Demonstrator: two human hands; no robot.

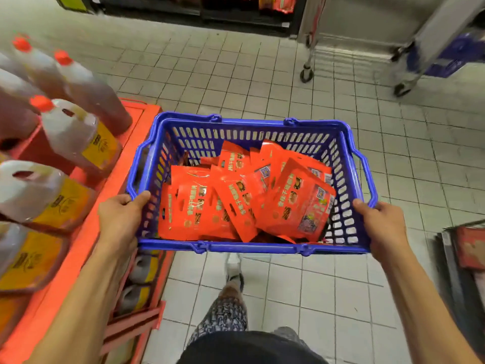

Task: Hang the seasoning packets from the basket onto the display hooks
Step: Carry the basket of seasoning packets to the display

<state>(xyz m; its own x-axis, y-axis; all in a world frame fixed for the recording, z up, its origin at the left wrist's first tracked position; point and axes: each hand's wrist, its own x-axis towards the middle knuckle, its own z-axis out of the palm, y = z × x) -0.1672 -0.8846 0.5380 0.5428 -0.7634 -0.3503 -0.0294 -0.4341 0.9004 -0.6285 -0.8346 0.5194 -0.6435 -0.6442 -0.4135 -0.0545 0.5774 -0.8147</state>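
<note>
At the far left stands an orange display stand (86, 240) stacked with large oil bottles (70, 135), their caps red-orange and their labels yellow; more bottles sit on the stand's lower tier, partly hidden behind the person's forearm. Just right of the stand, the left hand (119, 219) grips the left end of a blue plastic basket (246, 246), thumb curled over the rim and fingers wrapped under it. The basket is held level above the tiled floor (236, 69), its two handles folded down along the outside of the rim. Inside lies a loose pile of red seasoning packets (236, 195), overlapping one another at odd angles; some show a hang hole near the top edge, and several on the right show a small square code. Below the basket, a patterned trouser leg and a shoe (234, 274) show against the floor. The right hand (383, 227) clamps the basket's right end the same way, fingers closed over the rim. Beyond it, at the upper right, a metal trolley (367, 30) on castors stands on the tiles, and at the right edge a dark rack (456, 271) holds red packaged goods, blurred.
</note>
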